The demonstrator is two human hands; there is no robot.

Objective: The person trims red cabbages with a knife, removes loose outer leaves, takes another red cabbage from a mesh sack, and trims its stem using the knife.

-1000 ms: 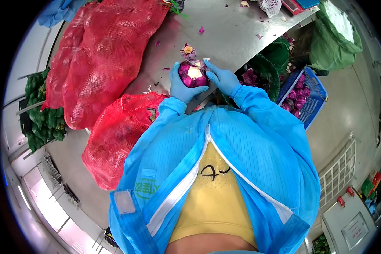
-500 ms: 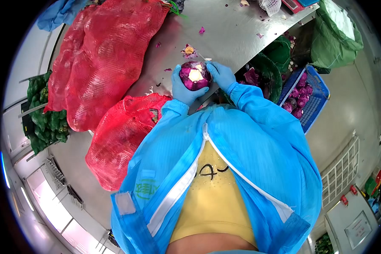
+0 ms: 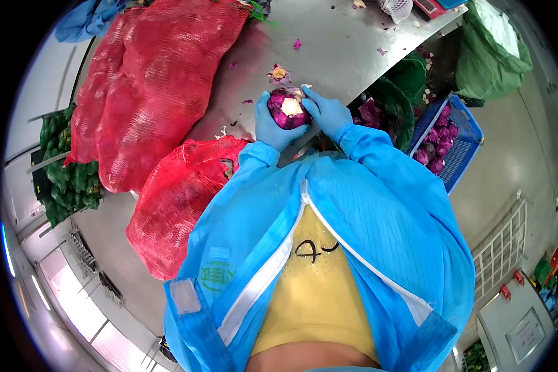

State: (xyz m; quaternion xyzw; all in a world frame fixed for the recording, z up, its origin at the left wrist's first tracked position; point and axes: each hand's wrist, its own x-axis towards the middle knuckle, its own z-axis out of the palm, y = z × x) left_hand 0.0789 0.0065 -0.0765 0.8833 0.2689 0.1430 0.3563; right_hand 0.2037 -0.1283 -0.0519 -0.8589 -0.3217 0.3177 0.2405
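A red cabbage, its pale cut stem end turned up, is held just above the steel table near my body. My left hand, in a blue glove, wraps round its left side and underside. At its upper right, my right hand, gloved too, grips the edge with thumb and fingers; a small pale piece shows by these fingertips. Whether that piece is loose or still attached, I cannot tell. Just beyond the cabbage, a cut-off stem piece with purple leaf bits lies on the table.
Large red mesh sacks cover the table's left, with a smaller red sack nearer me. Right of the table edge stand a green bin with purple leaves, a blue crate of red cabbages and a green sack.
The cabbage has tilted and shifted slightly right within my hands. My right fingers have moved over its upper right edge, where a pale piece now shows.
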